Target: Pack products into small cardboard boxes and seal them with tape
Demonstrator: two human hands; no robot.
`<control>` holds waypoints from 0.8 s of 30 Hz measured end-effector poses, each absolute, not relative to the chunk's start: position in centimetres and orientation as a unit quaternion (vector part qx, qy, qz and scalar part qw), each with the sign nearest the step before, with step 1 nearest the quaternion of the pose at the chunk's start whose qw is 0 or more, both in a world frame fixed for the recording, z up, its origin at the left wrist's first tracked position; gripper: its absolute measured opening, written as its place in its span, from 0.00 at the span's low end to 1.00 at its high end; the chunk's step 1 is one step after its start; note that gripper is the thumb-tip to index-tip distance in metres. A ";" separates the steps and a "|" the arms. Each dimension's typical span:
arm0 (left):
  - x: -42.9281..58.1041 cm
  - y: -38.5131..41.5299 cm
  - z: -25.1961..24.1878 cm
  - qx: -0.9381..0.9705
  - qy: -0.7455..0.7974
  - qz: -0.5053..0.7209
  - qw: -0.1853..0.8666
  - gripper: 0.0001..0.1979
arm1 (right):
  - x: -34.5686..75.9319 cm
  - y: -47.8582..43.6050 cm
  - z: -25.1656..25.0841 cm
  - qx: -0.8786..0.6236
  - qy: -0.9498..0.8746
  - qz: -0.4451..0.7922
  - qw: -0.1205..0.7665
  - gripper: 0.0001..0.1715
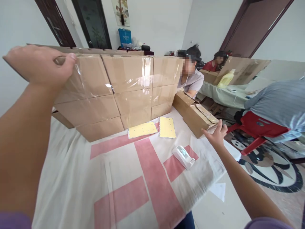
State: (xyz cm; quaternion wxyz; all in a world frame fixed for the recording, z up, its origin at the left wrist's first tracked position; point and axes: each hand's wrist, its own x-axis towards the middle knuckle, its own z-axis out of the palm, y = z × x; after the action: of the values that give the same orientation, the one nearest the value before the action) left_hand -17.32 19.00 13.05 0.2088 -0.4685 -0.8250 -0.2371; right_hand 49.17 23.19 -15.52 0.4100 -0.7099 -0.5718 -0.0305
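My left hand (40, 63) is closed over the top left corner of a wall of stacked cardboard boxes (132, 73), bound with shiny clear tape. Some of its fingers are hidden behind the edge. On the right, my right hand (216, 135) has its fingers spread at the near end of a long cardboard box (190, 113); whether it touches the box I cannot tell. Two yellow cards (142, 129) with small dark marks lie in front of the wall. Closer to me rests a white handheld device (183, 156) with a small screen.
A white and pink cloth (124, 171) covers the table. Behind the long box sits one person (194, 76); another is farther back, and someone sits on a red chair (262, 124) at right. A bottle of yellow liquid (226, 79) stands on another table.
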 end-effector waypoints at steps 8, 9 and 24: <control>-20.1 18.3 12.8 -0.577 -0.703 -0.329 0.255 0.37 | 38.3 21.3 -10.1 -0.590 -0.692 -0.156 0.386 0.58; -20.3 18.6 12.8 -0.585 -0.697 -0.339 0.239 0.36 | 36.8 21.9 -9.6 -0.574 -0.704 -0.144 0.391 0.57; -29.2 12.3 -2.1 -0.453 -0.770 -0.402 0.199 0.32 | 12.5 12.5 -14.9 -0.242 -0.952 0.095 0.162 0.36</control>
State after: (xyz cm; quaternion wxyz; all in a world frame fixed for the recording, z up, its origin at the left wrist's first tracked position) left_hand -29.18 12.30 -2.14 0.1988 -0.4529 -0.7705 -0.4022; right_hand 12.51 12.54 -14.93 0.1621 -0.2417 -0.9519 0.0954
